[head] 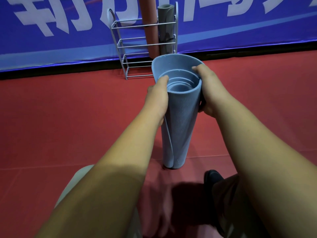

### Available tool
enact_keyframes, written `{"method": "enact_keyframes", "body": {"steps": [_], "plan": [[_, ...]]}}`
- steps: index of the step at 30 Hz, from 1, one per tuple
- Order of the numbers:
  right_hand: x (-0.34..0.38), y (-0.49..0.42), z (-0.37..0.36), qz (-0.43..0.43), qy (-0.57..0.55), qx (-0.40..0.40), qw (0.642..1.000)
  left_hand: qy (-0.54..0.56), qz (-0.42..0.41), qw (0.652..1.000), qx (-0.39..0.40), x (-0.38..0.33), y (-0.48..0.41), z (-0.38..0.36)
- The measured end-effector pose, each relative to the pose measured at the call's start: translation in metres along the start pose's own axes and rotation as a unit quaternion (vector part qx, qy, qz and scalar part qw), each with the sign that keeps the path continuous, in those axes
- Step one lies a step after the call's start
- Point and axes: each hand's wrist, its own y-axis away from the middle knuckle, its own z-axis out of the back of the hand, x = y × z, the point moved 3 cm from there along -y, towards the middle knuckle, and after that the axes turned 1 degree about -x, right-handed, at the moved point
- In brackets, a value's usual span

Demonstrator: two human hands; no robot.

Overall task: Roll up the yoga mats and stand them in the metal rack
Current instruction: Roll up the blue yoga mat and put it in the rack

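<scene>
Mat [178, 127]: upright between fingers; left hand [157, 98], right hand [208, 93] clasp its top, likely tightening coils; rack [137, 43] beyond.

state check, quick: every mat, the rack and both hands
metal rack, upright, holding two mats
red mat, rolled, standing in the rack
grey mat, rolled, standing in the rack
blue mat, loosely rolled, upright on the floor, outside the rack
left hand, grips the blue mat's top
right hand, grips the blue mat's top
</scene>
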Motion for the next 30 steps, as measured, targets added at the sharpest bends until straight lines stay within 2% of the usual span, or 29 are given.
{"method": "enact_keyframes", "body": {"steps": [2, 5, 9, 14, 23, 30], "plan": [[-0.001, -0.004, -0.001, -0.003, 0.021, 0.000, 1.000, -0.003, -0.022, 1.000, 0.004, -0.025, 0.017, 0.002], [0.000, -0.009, -0.003, -0.009, 0.037, -0.021, 0.999, 0.010, -0.060, 0.998, -0.031, -0.045, 0.013, 0.008], [0.009, -0.012, 0.000, 0.025, 0.043, -0.100, 0.994, -0.044, -0.098, 0.992, -0.058, -0.046, 0.001, 0.004], [0.010, -0.017, -0.004, 0.037, 0.035, -0.120, 0.991, -0.082, -0.143, 0.982, -0.088, -0.039, -0.003, -0.002], [-0.015, -0.045, 0.006, 0.019, 0.074, -0.136, 0.988, -0.101, -0.135, 0.978, -0.125, -0.009, 0.006, -0.009], [-0.011, -0.028, 0.006, -0.031, 0.053, -0.101, 0.993, -0.099, -0.116, 0.981, -0.119, -0.015, 0.004, -0.006]]}}
